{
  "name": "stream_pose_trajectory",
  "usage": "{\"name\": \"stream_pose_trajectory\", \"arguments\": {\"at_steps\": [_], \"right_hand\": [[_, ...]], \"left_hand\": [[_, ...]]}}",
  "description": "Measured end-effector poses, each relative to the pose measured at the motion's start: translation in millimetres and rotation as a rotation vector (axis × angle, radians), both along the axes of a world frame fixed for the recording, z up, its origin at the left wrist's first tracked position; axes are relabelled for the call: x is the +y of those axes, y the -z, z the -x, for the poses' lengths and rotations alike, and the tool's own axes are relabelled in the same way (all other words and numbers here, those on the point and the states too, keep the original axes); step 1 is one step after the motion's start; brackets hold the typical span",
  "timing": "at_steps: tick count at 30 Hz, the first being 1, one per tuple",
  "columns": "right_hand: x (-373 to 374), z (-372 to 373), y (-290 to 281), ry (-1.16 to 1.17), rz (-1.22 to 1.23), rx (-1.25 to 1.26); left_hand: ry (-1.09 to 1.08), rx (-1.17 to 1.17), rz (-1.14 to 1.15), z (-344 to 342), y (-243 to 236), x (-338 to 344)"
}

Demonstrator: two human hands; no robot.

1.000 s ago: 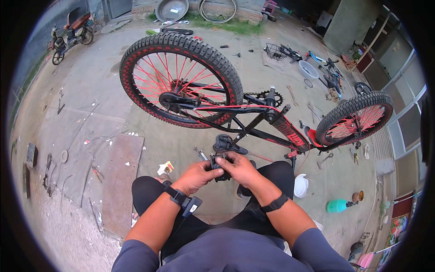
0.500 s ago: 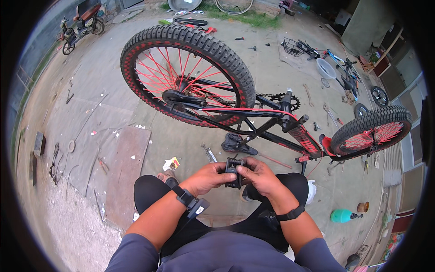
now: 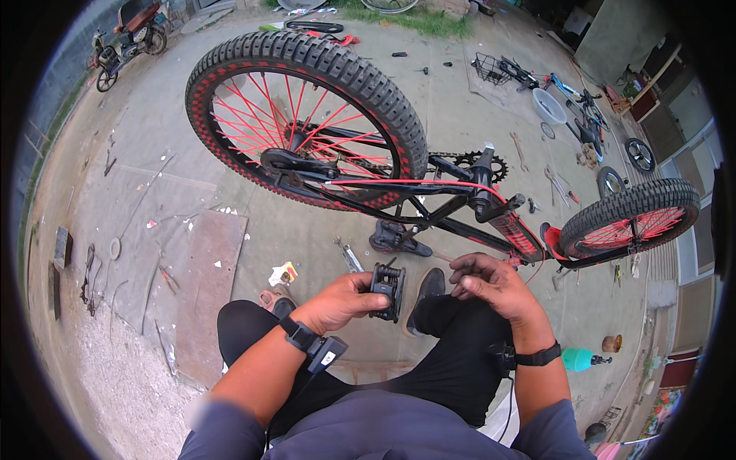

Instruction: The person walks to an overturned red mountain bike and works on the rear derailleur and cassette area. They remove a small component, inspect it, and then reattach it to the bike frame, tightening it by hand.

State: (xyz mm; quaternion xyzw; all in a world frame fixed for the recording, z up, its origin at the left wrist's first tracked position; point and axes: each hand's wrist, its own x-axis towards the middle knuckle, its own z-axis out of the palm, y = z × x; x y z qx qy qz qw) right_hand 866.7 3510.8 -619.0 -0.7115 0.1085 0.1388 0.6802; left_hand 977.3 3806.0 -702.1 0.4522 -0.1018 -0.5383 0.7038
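Observation:
My left hand [image 3: 341,301] grips a small black boxy part with side plates and thin rods, which looks like a folding multi-tool [image 3: 388,292]. It is held upright above the ground between my knees, the thumb across its face. My right hand [image 3: 491,285] hovers to the right, apart from the tool, its fingers loosely bent and spread with nothing visible in them. Just beyond my hands stands an upside-down black and red bicycle [image 3: 517,236], with its rear wheel [image 3: 418,146] on the left and its front wheel [image 3: 629,224] on the right.
A black saddle [image 3: 399,239] is under the frame, near a metal wrench [image 3: 349,254]. A brown board [image 3: 207,295] lies at left. Rightward are a green spray bottle [image 3: 580,359] and rusty can [image 3: 612,343]. Farther off are a white basin [image 3: 549,106], loose tools and a parked motorbike [image 3: 132,46].
My right hand has let go of the black tool and moved right. My left hand keeps hold of it alone, turned more upright. The view has shifted slightly.

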Motion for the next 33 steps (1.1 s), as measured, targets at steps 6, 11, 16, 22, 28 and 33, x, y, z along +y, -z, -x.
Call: {"name": "stream_pose_trajectory", "arguments": {"at_steps": [6,11,16,22,28,33], "right_hand": [[-2.2,-2.2,-1.2,0.052,-0.032,-0.022],[16.6,-10.1,16.3,-0.06,-0.04,-0.01],[45.2,-25.9,21.0,-0.143,-0.102,-0.031],[65.8,-32.3,37.7,-0.142,-0.102,-0.056],[75.2,-34.4,47.9,-0.16,-0.111,-0.04],[80.2,-32.2,44.7,-0.132,-0.16,-0.017]], "left_hand": [[0.005,-0.004,0.005,-2.1,2.8,2.2],[0.018,0.007,0.014,-3.0,-9.8,1.6],[-0.008,-0.005,-0.005,-1.1,-11.6,2.5],[-0.027,-0.057,0.008,-0.6,-1.2,2.8],[-0.017,-0.089,0.009,-0.5,-2.1,3.9],[0.002,-0.118,-0.001,-1.1,-10.2,6.2]]}}
